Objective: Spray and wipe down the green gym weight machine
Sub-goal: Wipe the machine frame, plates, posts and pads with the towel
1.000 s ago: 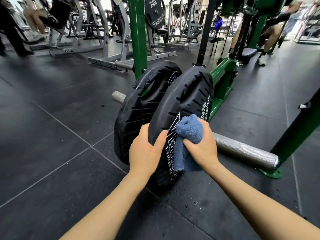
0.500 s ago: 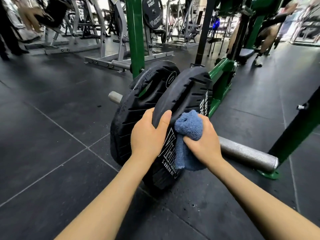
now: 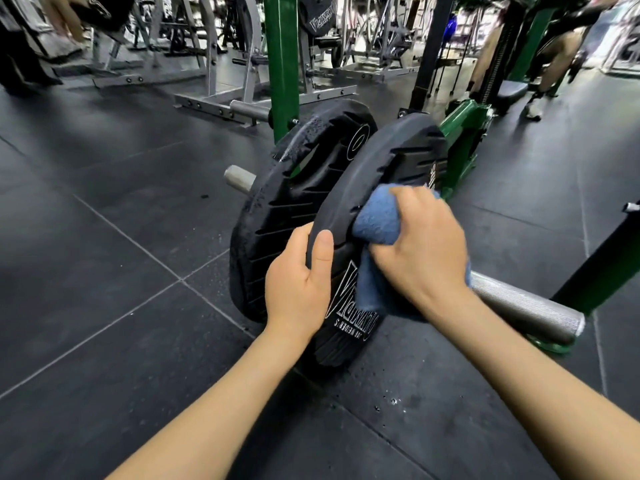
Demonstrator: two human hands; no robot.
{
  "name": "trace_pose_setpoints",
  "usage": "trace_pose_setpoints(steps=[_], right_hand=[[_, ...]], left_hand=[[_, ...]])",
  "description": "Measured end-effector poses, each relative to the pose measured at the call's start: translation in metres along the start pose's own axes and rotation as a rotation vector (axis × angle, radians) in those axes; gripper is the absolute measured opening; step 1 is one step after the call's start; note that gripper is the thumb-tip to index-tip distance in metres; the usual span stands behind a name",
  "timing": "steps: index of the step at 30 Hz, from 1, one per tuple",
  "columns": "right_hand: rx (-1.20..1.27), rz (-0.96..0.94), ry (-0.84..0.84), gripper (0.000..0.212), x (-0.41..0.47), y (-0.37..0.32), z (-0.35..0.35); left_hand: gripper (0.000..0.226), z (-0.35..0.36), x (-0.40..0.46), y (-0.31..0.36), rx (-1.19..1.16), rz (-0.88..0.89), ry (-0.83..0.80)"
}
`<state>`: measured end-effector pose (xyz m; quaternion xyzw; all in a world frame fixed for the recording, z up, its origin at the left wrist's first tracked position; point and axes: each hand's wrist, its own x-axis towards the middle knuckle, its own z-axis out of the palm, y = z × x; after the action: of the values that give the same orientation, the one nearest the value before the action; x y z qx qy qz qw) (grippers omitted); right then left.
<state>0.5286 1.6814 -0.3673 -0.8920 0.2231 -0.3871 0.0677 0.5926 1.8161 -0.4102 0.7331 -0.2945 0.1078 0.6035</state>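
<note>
- While wiping a gym plate, the right hand [image 3: 420, 251] bunches a blue cloth [image 3: 375, 223] in curled fingers and presses it against the near plate [image 3: 391, 168], likely to scrub into its ridges.
- Left hand [image 3: 298, 282] grips the same plate's rim, thumb over the edge, apparently to steady it against the rubbing.
- Both black plates sit on a steel sleeve [image 3: 519, 308] low on the green machine [image 3: 460, 133]; the far plate [image 3: 294, 202] stands just beside the near one, with a gap between.
- Droplets bead on the far plate's rim and speckle the floor [image 3: 104, 271], suggesting spray is already down.
- Behind them rises a green upright [image 3: 280, 64].
</note>
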Motion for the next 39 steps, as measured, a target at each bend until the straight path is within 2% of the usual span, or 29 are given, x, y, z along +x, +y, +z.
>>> trace_pose_setpoints(steps=[5, 8, 10, 14, 16, 20, 24, 26, 28, 30, 32, 36, 39], right_hand=[[0.203, -0.016, -0.137, 0.049, -0.035, -0.012, -0.006], [0.108, -0.123, -0.142, 0.051, -0.032, -0.002, -0.006], [-0.003, -0.165, -0.063, 0.052, -0.017, 0.004, -0.006], [-0.077, -0.124, 0.202, 0.054, 0.016, 0.010, -0.011], [-0.087, -0.117, 0.217, 0.056, 0.015, 0.009, -0.005], [-0.112, -0.148, 0.070, 0.058, -0.023, 0.008, 0.014], [0.117, -0.131, -0.175, 0.058, -0.058, 0.013, 0.015], [0.199, -0.135, -0.230, 0.057, -0.055, 0.017, 0.006], [0.303, -0.005, -0.161, 0.053, -0.043, 0.020, -0.002], [0.500, 0.250, 0.006, 0.053, -0.019, 0.020, -0.013], [0.685, 0.402, 0.147, 0.054, 0.008, 0.018, -0.018], [0.844, 0.471, 0.214, 0.063, 0.011, 0.008, 0.006], [0.854, 0.491, 0.185, 0.070, -0.019, 0.014, 0.030]], left_hand=[[0.055, 0.000, -0.017, -0.013, -0.016, -0.009, -0.021], [0.073, -0.005, -0.029, -0.018, 0.035, -0.021, -0.084], [0.081, -0.011, -0.034, -0.021, 0.096, -0.021, -0.130], [0.075, -0.019, -0.037, -0.022, 0.165, -0.047, -0.192], [0.074, -0.018, -0.037, -0.021, 0.172, -0.062, -0.205], [0.072, -0.022, -0.038, -0.020, 0.183, -0.077, -0.208], [0.063, -0.021, -0.016, 0.001, 0.082, -0.143, -0.212], [0.060, -0.014, 0.004, 0.017, 0.000, -0.167, -0.184], [0.052, -0.006, 0.015, 0.029, 0.035, -0.175, -0.173], [0.040, -0.003, 0.015, 0.033, 0.121, -0.138, -0.156], [0.033, -0.002, 0.011, 0.030, 0.129, -0.118, -0.142], [0.027, -0.005, 0.001, 0.020, 0.102, -0.097, -0.107], [0.022, -0.008, -0.015, 0.006, 0.097, -0.115, -0.128]])
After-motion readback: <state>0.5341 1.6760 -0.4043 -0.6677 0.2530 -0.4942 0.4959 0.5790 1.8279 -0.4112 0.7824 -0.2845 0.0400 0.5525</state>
